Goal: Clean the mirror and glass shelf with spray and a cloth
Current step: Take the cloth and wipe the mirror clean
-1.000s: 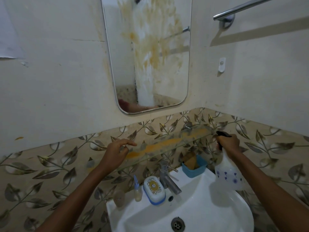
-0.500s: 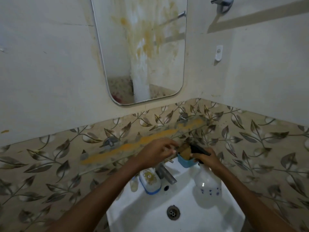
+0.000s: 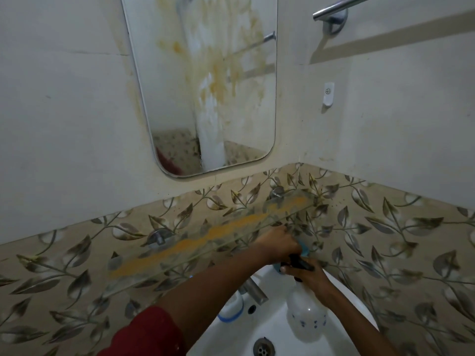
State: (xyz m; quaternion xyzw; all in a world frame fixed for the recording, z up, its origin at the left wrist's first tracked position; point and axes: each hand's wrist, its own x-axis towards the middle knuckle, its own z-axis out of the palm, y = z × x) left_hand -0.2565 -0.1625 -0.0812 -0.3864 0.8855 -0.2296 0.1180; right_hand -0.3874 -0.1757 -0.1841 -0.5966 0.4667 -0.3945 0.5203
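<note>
The wall mirror (image 3: 205,86) is streaked with yellow-brown stains. Below it, the glass shelf (image 3: 180,249) carries a long orange smear. My right hand (image 3: 312,277) grips the black trigger head of a clear spray bottle (image 3: 305,314), held over the sink. My left hand (image 3: 279,244) reaches under the shelf's right end and into a small blue tub (image 3: 305,250). Its fingers curl down over the tub, and what they touch is hidden. No cloth is visible.
A white sink (image 3: 282,337) with a drain lies below my arms. It has a metal tap (image 3: 254,291) and a blue-rimmed soap dish (image 3: 232,308) at its back. A towel bar (image 3: 334,9) and a white wall hook (image 3: 329,95) are on the right wall.
My left hand has moved right from the shelf's middle to the blue tub. My right hand has lowered the spray bottle from the shelf's right end to just over the sink.
</note>
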